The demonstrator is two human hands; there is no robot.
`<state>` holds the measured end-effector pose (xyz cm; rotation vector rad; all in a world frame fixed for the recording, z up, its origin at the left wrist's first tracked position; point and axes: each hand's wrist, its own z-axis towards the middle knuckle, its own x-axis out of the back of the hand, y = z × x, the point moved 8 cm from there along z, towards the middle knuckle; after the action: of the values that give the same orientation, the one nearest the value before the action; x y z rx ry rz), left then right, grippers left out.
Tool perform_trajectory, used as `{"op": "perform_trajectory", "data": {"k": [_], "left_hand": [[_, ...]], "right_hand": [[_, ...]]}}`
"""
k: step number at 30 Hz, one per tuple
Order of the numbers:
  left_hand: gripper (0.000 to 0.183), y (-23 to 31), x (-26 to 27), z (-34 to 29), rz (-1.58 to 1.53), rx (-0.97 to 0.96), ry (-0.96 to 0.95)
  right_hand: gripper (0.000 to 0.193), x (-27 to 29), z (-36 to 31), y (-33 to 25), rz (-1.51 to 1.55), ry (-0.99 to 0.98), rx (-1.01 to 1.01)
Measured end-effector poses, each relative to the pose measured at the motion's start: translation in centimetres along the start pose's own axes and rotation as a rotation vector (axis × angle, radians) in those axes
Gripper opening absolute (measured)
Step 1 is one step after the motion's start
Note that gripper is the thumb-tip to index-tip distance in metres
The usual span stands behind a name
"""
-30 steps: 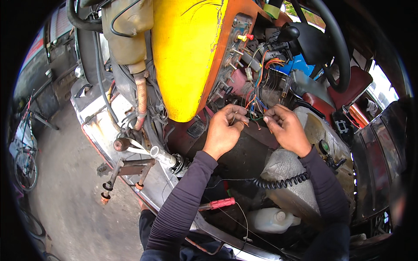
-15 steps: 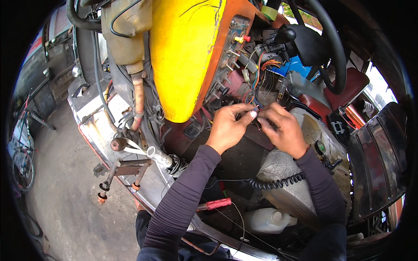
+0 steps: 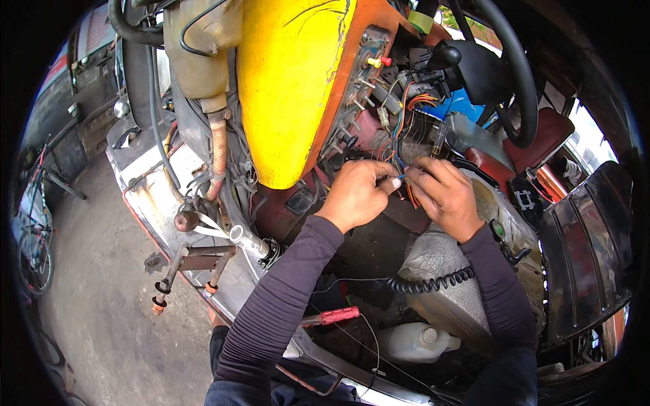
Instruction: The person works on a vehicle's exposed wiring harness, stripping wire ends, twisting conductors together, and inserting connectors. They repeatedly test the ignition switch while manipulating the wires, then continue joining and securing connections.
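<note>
The wires' far run is partly hidden behind the fingers, the steering wheel [image 3: 528,88] is cut off by the far edge, and the strands (thin and tangled) cannot be counted. Two hands, one white jug [image 3: 416,344] and one red-handled tool [image 3: 339,315] are seen. A blue wire [image 3: 401,177] is pinched at the left hand's [image 3: 359,196] thumb tip; orange wire ends [image 3: 412,197] hang beside the right hand's [image 3: 447,197] bent fingers, whose closure cannot be told.
</note>
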<state>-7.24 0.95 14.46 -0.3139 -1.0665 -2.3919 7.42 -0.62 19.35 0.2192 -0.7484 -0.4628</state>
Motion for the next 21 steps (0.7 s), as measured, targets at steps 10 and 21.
{"op": "perform_trajectory", "data": {"k": [10,21], "left_hand": [[0.017,-2.9,-0.2,-0.5,-0.276,0.199,0.078],[0.017,-2.4,-1.3,-0.2,-0.298,0.179,0.030]], "right_hand": [[0.023,-2.4,-1.8,4.1,0.424,-0.147,-0.577],[0.022,-2.2,0.3,3.4,0.441,-0.034,-0.453]]}}
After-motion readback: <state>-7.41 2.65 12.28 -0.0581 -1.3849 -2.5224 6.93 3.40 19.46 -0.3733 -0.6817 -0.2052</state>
